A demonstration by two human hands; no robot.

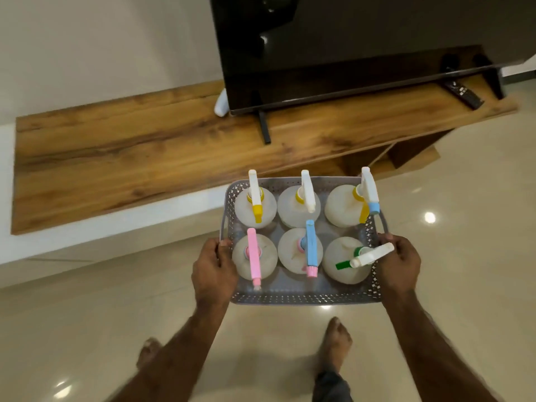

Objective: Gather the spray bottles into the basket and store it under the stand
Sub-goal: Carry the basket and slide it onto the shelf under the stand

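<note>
A grey perforated basket (304, 297) hangs in the air in front of me, just before the wooden stand (150, 152). Several translucent spray bottles stand upright inside it, among them one with a pink sprayer (253, 256), one with a blue sprayer (311, 246) and one with a green and white sprayer (365, 258). My left hand (213, 269) grips the basket's left handle. My right hand (398, 262) grips the right handle. An open compartment (406, 153) shows under the stand's right end.
A black TV (348, 47) stands on the stand, its foot (264, 126) near the middle. A remote (464, 94) lies at the stand's right end and a white object (222, 104) sits beside the TV. Glossy beige floor tiles (464, 242) and my bare feet (336, 340) are below.
</note>
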